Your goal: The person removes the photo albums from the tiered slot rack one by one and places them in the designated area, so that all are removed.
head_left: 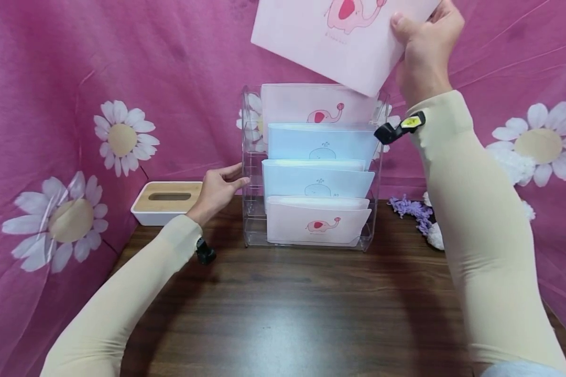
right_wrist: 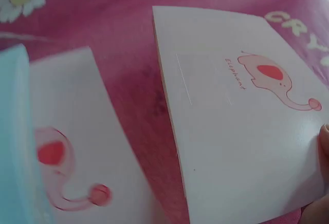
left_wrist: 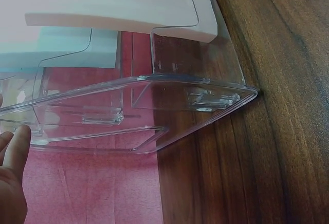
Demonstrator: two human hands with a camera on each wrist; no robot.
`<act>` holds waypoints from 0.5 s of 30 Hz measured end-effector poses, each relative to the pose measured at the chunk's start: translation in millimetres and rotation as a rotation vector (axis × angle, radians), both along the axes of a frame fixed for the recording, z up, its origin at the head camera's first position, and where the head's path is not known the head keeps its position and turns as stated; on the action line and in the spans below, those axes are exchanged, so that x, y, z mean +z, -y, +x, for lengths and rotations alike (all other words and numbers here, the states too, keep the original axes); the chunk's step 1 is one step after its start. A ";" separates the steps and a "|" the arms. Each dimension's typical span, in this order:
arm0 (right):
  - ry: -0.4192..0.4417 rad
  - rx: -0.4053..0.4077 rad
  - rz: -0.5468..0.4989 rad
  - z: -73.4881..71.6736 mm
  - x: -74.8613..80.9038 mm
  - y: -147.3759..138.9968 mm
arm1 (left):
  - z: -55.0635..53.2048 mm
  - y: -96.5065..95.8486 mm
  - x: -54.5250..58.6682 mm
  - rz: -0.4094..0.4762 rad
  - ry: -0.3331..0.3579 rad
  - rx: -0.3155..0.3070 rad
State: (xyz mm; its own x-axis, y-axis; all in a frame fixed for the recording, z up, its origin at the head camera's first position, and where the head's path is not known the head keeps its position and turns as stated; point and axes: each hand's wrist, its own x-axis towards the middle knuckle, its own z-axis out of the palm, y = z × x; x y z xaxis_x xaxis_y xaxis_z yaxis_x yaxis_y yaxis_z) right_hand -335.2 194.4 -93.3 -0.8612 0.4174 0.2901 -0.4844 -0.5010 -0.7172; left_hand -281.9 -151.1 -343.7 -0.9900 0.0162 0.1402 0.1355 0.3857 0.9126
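A pink notebook with an elephant drawing is raised above a clear tiered rack, tilted. My right hand grips its right edge, thumb on the front cover; in the right wrist view the word "Elephant" shows on the notebook. The rack's tiers hold a pink elephant notebook at the top, blue whale notebooks in the middle and pink ones at the bottom. My left hand holds the rack's left side edge; its fingers are only partly visible in the left wrist view.
A white tissue box with a wooden lid stands at the left back of the brown table. Purple and white fluffy pieces lie right of the rack. A pink daisy-print cloth hangs behind.
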 end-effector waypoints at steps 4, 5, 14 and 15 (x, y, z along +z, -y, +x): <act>0.023 0.046 0.012 10.5 -13.3 3.5 | -0.8 0.7 -0.2 -0.003 0.000 -0.005; 0.033 0.053 0.017 12.6 -16.7 4.5 | -0.9 0.8 -0.4 -0.003 0.000 -0.005; 0.064 0.116 0.026 28.5 -49.4 5.4 | -2.0 0.2 -3.5 0.020 -0.005 -0.008; 0.066 0.122 0.028 30.2 -52.5 4.8 | -1.9 0.2 -3.5 0.025 -0.008 -0.007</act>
State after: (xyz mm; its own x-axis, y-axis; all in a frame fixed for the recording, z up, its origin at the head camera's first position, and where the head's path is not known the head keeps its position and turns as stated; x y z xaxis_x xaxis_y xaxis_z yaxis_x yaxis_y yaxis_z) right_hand -305.0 189.6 -145.9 -0.9227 0.3012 0.2406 -0.3721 -0.5328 -0.7600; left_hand -283.7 -151.3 -347.2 -0.9888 0.0198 0.1481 0.1452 0.3616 0.9209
